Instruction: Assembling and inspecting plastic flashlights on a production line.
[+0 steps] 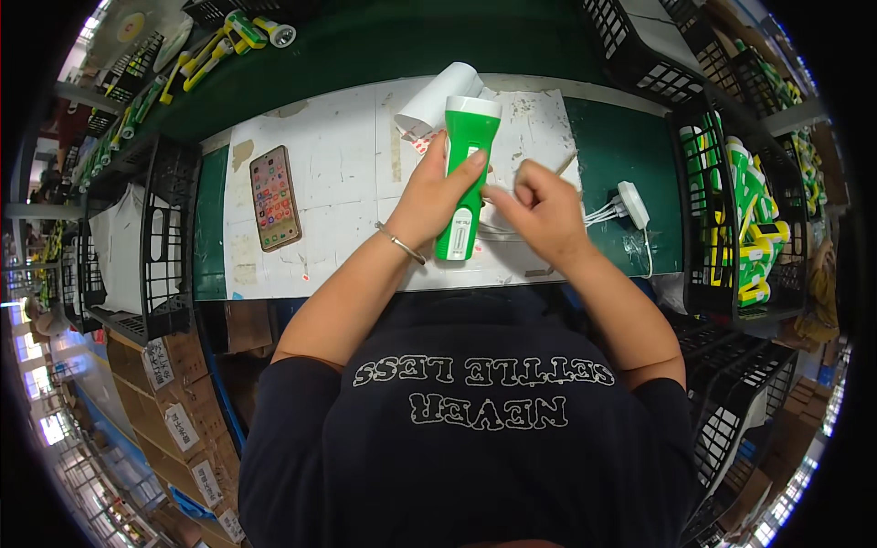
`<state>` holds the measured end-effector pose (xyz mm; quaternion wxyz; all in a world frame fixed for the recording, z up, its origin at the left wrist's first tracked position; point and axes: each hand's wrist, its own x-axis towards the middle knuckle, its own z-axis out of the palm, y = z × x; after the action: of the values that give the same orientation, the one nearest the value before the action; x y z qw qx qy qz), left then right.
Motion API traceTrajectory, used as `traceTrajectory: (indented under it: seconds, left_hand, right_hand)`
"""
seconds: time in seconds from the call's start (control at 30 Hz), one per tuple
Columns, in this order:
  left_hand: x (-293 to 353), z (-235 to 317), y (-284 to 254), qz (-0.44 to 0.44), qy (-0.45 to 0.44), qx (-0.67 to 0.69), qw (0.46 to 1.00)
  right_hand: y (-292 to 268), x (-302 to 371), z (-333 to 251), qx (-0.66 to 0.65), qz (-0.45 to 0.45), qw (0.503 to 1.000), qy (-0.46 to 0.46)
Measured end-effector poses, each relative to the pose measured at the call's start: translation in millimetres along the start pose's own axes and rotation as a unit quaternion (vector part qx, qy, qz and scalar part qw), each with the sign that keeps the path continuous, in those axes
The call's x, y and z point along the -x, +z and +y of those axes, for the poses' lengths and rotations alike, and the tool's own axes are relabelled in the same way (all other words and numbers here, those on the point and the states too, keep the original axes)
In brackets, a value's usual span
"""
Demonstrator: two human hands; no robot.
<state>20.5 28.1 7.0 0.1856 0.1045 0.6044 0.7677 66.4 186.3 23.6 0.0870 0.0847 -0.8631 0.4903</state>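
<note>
My left hand (434, 194) is wrapped around a green flashlight (470, 173) with a white head, its thumb lying across the body near the switch. The flashlight's head points away from me and its tail towards me. Just right of it, my right hand (544, 210) has curled fingers, with the thumb tip close to the flashlight's side. Whether that hand pinches something small is hidden. Beyond the flashlight lies a white paper roll (437, 99), with red-and-white stickers (420, 143) beside it.
A phone (275, 198) with a lit screen lies on the white work surface (343, 137) at left. A white charger plug (632, 205) with cables sits at right, near a crate (726, 301) of green and yellow flashlights. Another black crate (137, 265) stands left. More flashlights (247, 32) lie far left.
</note>
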Motion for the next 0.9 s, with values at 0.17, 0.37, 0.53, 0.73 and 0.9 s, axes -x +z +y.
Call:
traceTrajectory:
  seconds: [0.17,0.37,0.53,0.73,0.9]
  left_hand:
    - [10.2,4.1,-11.5,-0.029,0.01,-0.138,0.99]
    - [29.2,24.9,-12.9,-0.074,0.169,-0.525,0.831]
    - [41.1,51.8,-50.3,-0.12,0.095,-0.598,0.787]
    - [47.9,50.2,-67.0,-0.182,0.003,-0.527,0.83]
    - [38.8,19.6,-60.8,-0.127,-0.062,-0.343,0.928]
  right_hand:
    - [-30.9,-22.6,16.3,-0.115,-0.008,0.99,0.076]
    - [-48.3,-34.0,-2.3,-0.042,-0.227,0.969,0.084]
    - [-57.5,-29.3,6.0,-0.151,-0.221,0.96,0.082]
    - [-47.5,-35.2,12.3,-0.162,-0.248,0.95,0.101]
    - [2.8,-39.3,35.9,-0.174,-0.158,0.961,0.149]
